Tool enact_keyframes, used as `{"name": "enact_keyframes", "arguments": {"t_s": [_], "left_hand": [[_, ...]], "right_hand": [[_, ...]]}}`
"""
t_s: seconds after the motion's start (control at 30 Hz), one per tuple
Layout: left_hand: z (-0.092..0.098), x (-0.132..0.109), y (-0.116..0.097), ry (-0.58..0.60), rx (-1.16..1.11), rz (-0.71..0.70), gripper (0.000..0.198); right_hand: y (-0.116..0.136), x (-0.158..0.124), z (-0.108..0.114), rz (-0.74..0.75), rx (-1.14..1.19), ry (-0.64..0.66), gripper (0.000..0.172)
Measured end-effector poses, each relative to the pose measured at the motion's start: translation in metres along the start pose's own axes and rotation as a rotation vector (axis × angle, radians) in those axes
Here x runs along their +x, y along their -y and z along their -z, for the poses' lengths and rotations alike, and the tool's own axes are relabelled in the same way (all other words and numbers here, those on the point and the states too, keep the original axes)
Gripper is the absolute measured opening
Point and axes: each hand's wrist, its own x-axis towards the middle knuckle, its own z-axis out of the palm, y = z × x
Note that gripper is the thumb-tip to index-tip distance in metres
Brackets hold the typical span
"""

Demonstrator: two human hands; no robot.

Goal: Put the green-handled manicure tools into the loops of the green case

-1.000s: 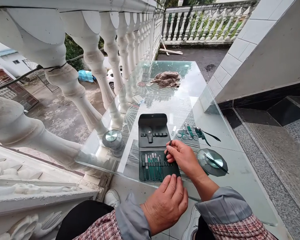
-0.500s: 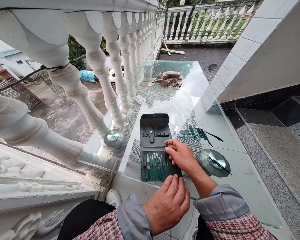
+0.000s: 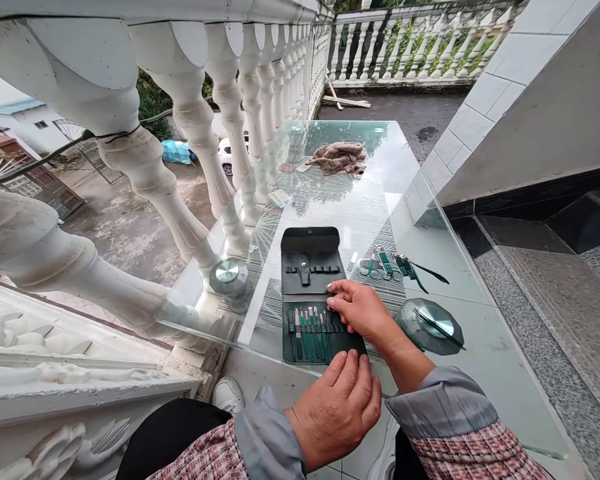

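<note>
An unfolded black manicure case lies on the glass table. Several slim green-handled manicure tools sit in the loops of its lower panel, while the upper panel's loops and snap strap hold nothing. My right hand is closed in a pinch over the case's right side, on a small manicure tool with a shiny tip; most of it is hidden by the fingers. My left hand is curled over the case's lower right corner, fingers together, its thumb out of sight.
Right of the case lie small scissors, nail clippers and cuticle nippers. Dark slender tools rest above the right round table support. A brown cloth lies farther back. White balusters stand on the left.
My right hand has shifted very slightly, and a shiny tip shows at its fingertips where a dark piece showed before. My left hand stays in place on the case.
</note>
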Motion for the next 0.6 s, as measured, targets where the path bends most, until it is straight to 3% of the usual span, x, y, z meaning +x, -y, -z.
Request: {"name": "enact_keyframes", "arguments": {"t_s": [0.2,0.33,0.6], "left_hand": [[0.0026,-0.0002,0.0002,0.013,-0.018,0.006,0.038],[0.0023,-0.0004,0.0003,0.027,-0.016,0.008,0.039],[0.0014,-0.0001,-0.0001,0.036,-0.010,-0.012,0.040]], "right_hand": [[-0.0033,-0.0006,0.0020,0.032,-0.087,0.044,0.030],[-0.0029,-0.0013,0.0041,0.067,-0.164,0.052,0.026],[0.0043,0.0049,0.0084,0.185,-0.386,-0.091,0.023]]}}
